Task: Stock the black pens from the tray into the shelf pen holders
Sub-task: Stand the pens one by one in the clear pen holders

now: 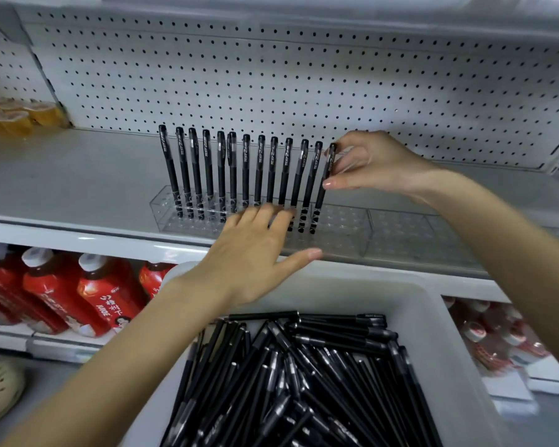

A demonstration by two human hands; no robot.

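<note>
Grey shelf (78,175) at its front edge: our right hand (375,162) pinches the rightmost black pen (319,201) standing in the clear pen holder (342,221). Our left hand (249,253) rests flat, fingers straight, against it. Loose pens (304,366) fill the tray (433,317) below.

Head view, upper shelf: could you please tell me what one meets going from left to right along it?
Orange cups → upright black pens in the clear pen holder → right hand, pinching the rightmost pen.
</note>
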